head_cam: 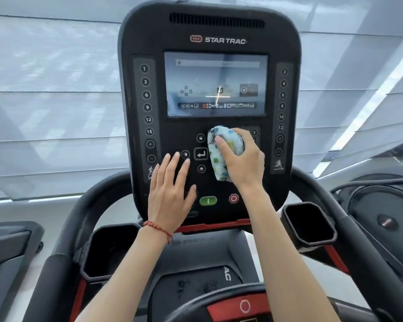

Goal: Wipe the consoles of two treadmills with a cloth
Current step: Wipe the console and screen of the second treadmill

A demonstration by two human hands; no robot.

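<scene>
Near the top of the console (208, 108) I read "STAR TRAC" (225, 40) in white, beside a small red-outlined logo. Down its left button strip (147, 112) I see 1, 3, 6, 9, 12, 15, then plus and minus; down the right button strip (282, 110) 2, 4, 6, 8, 10, 12, then plus and minus. The screen's (215, 86) text is too blurred to read. At the bottom centre of the frame, the motor cover (227, 274) shows the letters "AC".
</scene>
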